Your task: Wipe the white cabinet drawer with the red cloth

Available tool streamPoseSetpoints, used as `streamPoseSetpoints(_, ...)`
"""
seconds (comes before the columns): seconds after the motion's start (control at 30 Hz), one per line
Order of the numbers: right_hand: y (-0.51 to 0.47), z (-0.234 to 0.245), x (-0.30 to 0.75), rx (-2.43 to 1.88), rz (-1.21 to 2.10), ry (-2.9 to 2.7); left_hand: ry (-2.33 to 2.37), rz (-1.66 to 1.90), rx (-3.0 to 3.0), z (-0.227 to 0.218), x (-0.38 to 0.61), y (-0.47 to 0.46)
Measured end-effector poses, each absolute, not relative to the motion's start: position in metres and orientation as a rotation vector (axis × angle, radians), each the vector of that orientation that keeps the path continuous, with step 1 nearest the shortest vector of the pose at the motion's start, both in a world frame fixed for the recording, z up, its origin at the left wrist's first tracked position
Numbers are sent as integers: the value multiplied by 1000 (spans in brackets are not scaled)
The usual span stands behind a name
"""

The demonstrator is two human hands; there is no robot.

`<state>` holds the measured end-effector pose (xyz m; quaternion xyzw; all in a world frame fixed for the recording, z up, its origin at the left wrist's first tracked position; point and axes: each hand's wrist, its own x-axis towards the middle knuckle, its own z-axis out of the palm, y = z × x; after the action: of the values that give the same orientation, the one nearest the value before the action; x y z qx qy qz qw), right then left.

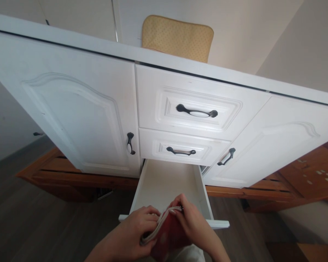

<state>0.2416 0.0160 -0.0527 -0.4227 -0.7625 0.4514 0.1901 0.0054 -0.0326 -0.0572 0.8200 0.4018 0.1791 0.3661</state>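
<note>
Cabinet: a white cabinet (79, 120) fills most of the view, with a panelled door either side and a stack of drawers in the middle; both outer ends are cut off by the frame.
Floor: grey-brown boards (38, 225), with an orange-brown wooden frame (71, 174) low behind the cabinet; what that frame belongs to is hard to make out.
Cushion: a yellow dotted cushion (177, 36) stands on the cabinet top against the pale wall, its lower part hidden by the top's edge.
Open drawer: the bottom drawer (164, 182) is pulled out towards the person, its pale floor bare; its front panel is mostly covered by the hands.
Closed drawers: two above it, each with a dark handle (196, 112).
Red cloth: a red fabric item with a white corded edge (168, 233) sits at the drawer's near rim, its lower part cut off.
Left hand: left hand (138, 227), fingers curled tight on the white edge.
Right hand: right hand (191, 218), fingertips pinched on the cloth's top.
</note>
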Motion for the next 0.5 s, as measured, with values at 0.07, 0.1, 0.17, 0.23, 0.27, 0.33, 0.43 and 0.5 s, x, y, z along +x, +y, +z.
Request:
streamPoseSetpoints(0.07, 22, -52, 243, -1217, 1260, -2166, 1033, 496, 2107, -56, 4, -33)
streamPoseSetpoints(0.1, 25, -53, 245, -1228, 1251, -2169, 1048, 508, 2096, -57, 3, -33)
streamPoseSetpoints(0.17, 30, -54, 248, -1235, 1263, -2154, 1104, 501, 2057, -60, -1, -33)
streamPoseSetpoints(0.23, 36, -56, 251, -1191, 1313, -2135, 1174, 435, 2005, -66, -5, -33)
streamPoseSetpoints(0.27, 40, -58, 253, -1149, 1351, -2134, 1205, 396, 1981, -69, -7, -32)
streamPoseSetpoints(0.33, 47, -61, 255, -1030, 1481, -2154, 1245, 337, 1934, -73, -8, -32)
streamPoseSetpoints(0.43, 58, -70, 257, -814, 1822, -2134, 1259, 327, 1861, -74, -9, -30)
streamPoseSetpoints(0.5, 61, -76, 257, -748, 1971, -2025, 1252, 386, 1825, -73, -10, -28)
